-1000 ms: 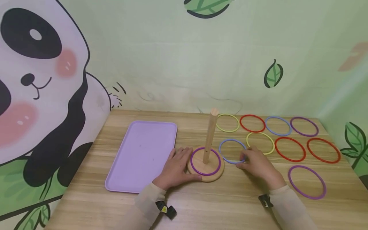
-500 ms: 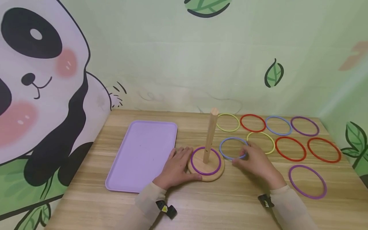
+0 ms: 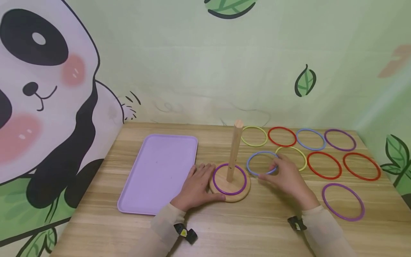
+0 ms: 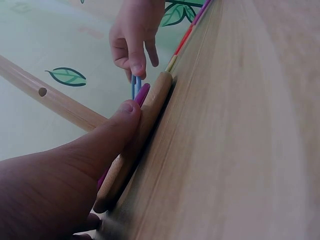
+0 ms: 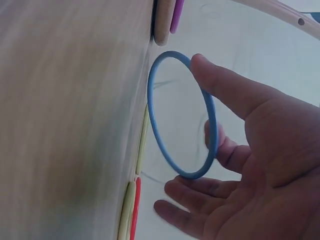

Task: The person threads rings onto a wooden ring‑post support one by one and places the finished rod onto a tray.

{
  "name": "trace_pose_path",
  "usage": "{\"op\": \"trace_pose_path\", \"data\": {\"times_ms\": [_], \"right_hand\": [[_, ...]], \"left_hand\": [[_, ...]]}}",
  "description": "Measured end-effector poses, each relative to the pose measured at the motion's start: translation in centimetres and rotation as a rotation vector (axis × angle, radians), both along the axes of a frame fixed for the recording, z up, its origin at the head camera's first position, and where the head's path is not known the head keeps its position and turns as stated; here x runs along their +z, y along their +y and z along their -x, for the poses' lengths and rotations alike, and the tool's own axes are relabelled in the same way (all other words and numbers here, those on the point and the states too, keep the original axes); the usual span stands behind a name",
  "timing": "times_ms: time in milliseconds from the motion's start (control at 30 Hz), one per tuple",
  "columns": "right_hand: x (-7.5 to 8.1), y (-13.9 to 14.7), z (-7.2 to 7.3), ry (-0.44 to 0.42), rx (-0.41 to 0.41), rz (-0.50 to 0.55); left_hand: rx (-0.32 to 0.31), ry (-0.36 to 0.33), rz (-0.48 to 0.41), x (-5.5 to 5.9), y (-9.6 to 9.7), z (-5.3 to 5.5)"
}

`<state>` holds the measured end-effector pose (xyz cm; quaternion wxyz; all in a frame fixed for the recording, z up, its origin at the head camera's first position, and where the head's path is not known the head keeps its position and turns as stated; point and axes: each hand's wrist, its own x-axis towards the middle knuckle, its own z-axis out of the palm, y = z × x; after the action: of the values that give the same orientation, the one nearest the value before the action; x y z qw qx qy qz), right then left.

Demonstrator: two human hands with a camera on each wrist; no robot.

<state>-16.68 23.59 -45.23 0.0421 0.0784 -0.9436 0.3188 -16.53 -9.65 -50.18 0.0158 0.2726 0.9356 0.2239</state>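
A wooden ring-toss stand (image 3: 234,153) has an upright peg on a round base, with a purple ring (image 3: 214,187) lying around the peg's foot. My left hand (image 3: 196,189) holds the left side of the base, its thumb along the front edge; the left wrist view shows the thumb (image 4: 117,125) against the base's rim. Just right of the stand, my right hand (image 3: 290,180) pinches a blue ring (image 3: 252,155) between thumb and fingers. In the right wrist view this blue ring (image 5: 151,107) is tilted and raised off the table, apart from the peg.
Left of the stand lies a purple tray (image 3: 160,171). Several rings rest behind and to the right, including a yellow ring (image 3: 305,164), a red ring (image 3: 340,169) and a purple ring (image 3: 363,210). A printed wall backdrop (image 3: 179,64) rises behind the wooden table (image 3: 240,232).
The right hand has lifted the blue ring slightly off the table, its near edge tilting up and away. The left hand and the stand have not moved.
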Motion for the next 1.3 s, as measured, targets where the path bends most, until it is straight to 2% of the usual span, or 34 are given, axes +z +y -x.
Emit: {"op": "trace_pose_path", "data": {"times_ms": [233,433,700,967,1300], "right_hand": [[0.3,0.0,0.1,0.062,-0.033,0.032],[0.7,-0.1,0.0,0.114,-0.050,0.095],[1.1,-0.1,0.1,0.205,-0.082,0.151],[1.5,-0.3,0.1,0.213,-0.095,0.189],[2.6,0.3,0.3,0.166,-0.031,0.187]], "left_hand": [[0.001,-0.004,-0.009,0.1,0.0,0.1],[-0.006,0.021,-0.016,0.1,-0.1,0.1],[-0.001,-0.001,-0.004,0.3,-0.2,-0.1],[-0.001,-0.004,-0.012,0.3,-0.1,-0.1],[-0.005,0.001,-0.010,0.2,-0.1,-0.1]]}}
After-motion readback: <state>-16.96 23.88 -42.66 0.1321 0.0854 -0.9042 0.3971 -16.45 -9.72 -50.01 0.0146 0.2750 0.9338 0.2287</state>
